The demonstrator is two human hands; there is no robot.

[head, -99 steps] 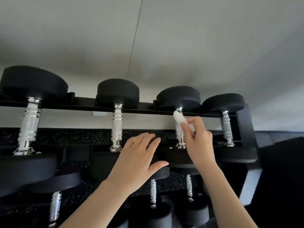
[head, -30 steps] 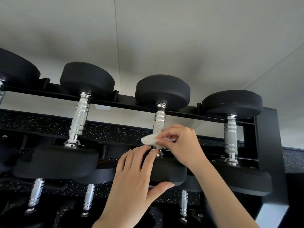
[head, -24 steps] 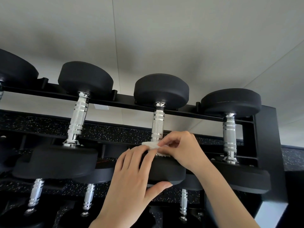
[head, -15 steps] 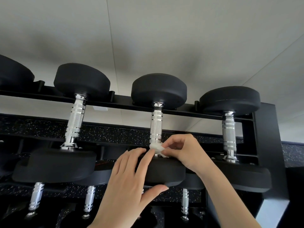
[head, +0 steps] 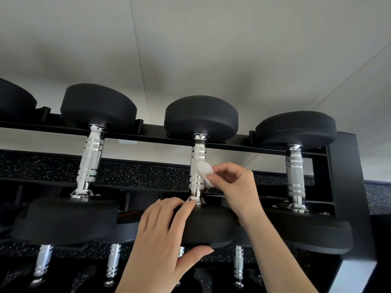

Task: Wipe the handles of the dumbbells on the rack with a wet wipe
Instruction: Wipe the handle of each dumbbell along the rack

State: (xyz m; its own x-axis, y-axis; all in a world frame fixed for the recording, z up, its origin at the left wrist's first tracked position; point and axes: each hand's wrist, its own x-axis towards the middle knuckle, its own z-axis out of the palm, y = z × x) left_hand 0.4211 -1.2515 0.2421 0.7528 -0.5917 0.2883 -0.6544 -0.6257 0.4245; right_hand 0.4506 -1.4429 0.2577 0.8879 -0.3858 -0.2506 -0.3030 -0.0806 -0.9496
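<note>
Black dumbbells with knurled chrome handles lie across the top tier of a black rack [head: 347,187]. My right hand [head: 234,187] pinches a crumpled white wet wipe [head: 204,171] and presses it against the right side of the middle dumbbell's handle [head: 197,159], about halfway up. My left hand [head: 167,235] grips the near black head [head: 211,227] of that same dumbbell, fingers on top and thumb under its rim. The neighbouring handles stand at the left [head: 90,161] and at the right [head: 295,172].
A lower tier holds more dumbbells, whose chrome handles [head: 113,263] show below the near heads. The rack's thick right post rises beside the rightmost dumbbell. A speckled black wall panel [head: 137,172] and a pale wall lie behind the rack.
My right hand has slid the wipe up from the bottom of the middle handle to its midsection. My left hand stays on the near head.
</note>
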